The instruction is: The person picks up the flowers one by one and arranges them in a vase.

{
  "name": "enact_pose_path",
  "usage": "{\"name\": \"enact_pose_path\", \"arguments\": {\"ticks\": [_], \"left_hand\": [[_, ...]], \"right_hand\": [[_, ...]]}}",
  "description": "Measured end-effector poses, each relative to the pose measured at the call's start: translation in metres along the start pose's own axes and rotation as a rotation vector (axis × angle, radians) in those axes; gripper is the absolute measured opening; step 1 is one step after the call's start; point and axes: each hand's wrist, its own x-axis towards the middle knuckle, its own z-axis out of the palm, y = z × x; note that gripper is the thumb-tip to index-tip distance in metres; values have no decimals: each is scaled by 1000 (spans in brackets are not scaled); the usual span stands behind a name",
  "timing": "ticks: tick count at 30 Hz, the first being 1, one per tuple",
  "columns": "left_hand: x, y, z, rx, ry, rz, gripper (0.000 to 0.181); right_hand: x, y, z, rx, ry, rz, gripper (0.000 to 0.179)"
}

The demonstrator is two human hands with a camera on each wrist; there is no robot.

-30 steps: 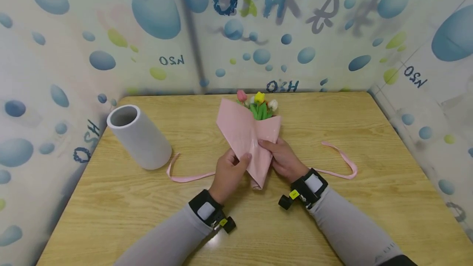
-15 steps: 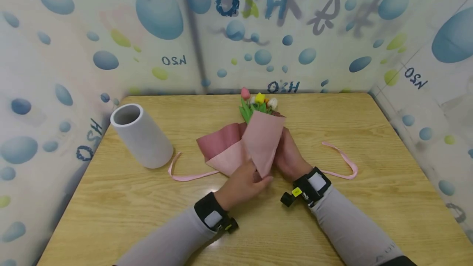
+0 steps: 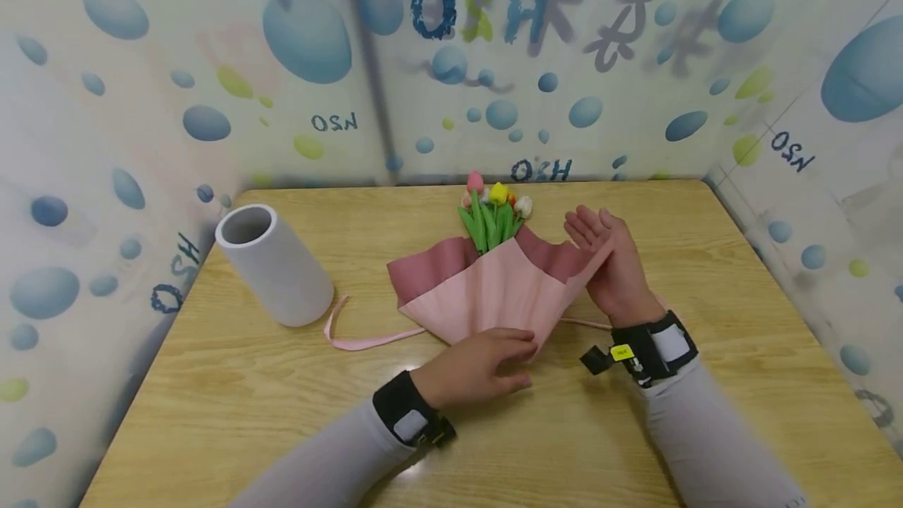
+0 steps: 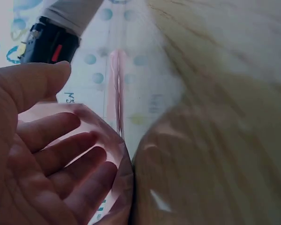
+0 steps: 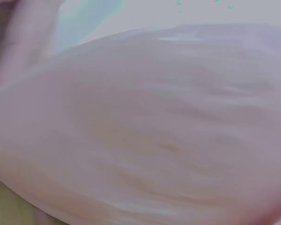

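Pink wrapping paper [image 3: 494, 292] is spread on the table in the head view, its darker rose inner side showing along the top. From its middle rise several tulips [image 3: 498, 194] in pink, yellow and white, with green leaves; their stems are hidden. My left hand [image 3: 476, 367] lies at the paper's lower end, fingers loosely extended over it and thumb apart; the left wrist view shows these fingers [image 4: 91, 161] against the pink sheet. At the paper's right corner my right hand [image 3: 614, 265] has its fingers raised and its palm by the edge. Paper [image 5: 154, 122] fills most of the right wrist view.
A white vase [image 3: 282, 273] stands on the left of the wooden table [image 3: 233, 398]. Pink ribbon [image 3: 374, 340] runs out from under the paper on the left, with more ribbon [image 3: 585, 323] on the right. A patterned wall [image 3: 628, 92] borders the back.
The folded paper has opened out into a wide fan, left flap first, then the right. My right hand has moved right and up with the right corner; my left hand has slid toward the lower end.
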Motion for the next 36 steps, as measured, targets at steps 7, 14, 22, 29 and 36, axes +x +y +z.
{"name": "enact_pose_path", "arguments": {"ticks": [7,14,22,29,36], "left_hand": [[0,3,-2,11,-27,-45,50],[1,1,-2,4,-18,-52,47],[3,-2,1,19,13,-31,40],[-1,-8,-4,48,22,-59,38],[-12,-25,-15,120,63,-122,41]], "right_hand": [[-69,-68,37,-309,16,-199,56],[-121,-67,72,-1280,-179,-408,57],[-130,-6,74,-1705,-417,-377,52],[-121,28,54,-1799,-368,-225,50],[-112,36,37,-1804,-329,-172,56]]}}
